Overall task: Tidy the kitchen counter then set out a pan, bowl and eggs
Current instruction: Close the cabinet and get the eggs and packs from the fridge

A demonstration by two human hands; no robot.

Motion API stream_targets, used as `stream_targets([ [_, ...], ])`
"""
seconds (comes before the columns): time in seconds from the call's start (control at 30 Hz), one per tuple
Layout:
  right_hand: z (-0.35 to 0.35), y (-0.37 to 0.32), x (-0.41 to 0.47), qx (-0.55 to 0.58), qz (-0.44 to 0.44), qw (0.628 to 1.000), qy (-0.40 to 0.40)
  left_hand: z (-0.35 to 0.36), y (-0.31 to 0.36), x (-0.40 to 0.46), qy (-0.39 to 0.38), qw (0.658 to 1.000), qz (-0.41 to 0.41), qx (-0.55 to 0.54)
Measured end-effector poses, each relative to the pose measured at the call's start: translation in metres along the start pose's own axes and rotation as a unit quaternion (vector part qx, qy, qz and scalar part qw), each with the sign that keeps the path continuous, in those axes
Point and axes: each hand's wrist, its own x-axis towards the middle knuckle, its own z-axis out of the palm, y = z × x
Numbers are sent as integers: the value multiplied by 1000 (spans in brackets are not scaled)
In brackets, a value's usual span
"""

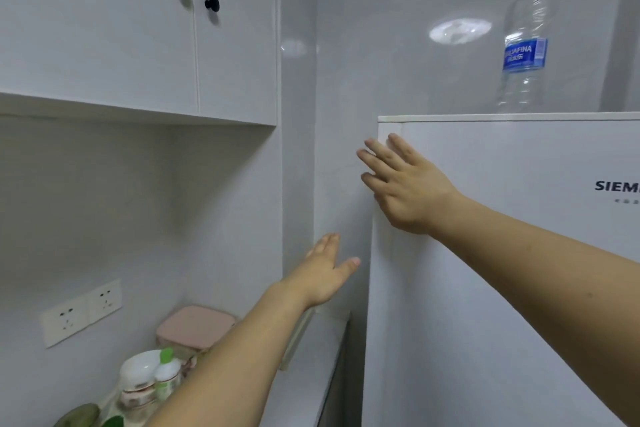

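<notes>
At fridge [519, 253] door | right hand [405, 184] flat, fingers spread | left hand [325, 274] open

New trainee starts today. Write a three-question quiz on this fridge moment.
1. True or false: the right hand lies open at the fridge door's edge.
2. What stands on top of the fridge? A) bottle B) pan C) bowl
3. Fill in: the left hand holds ____.

Key: 1 true; 2 A; 3 nothing
</notes>
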Motion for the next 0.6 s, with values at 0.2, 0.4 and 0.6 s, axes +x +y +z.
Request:
stream_targets([
  [0.2, 6, 17, -10, -13, -75, 997, 14, 38, 10, 10, -34, 993, 20, -114],
  [0.4, 9, 13, -20, -3, -89, 996, 23, 60, 17, 10, 14, 967, 53, -248],
  [0.6, 11, 9, -22, -3, -70, 996, 49, 60, 14, 12, 37, 964, 28, -262],
])
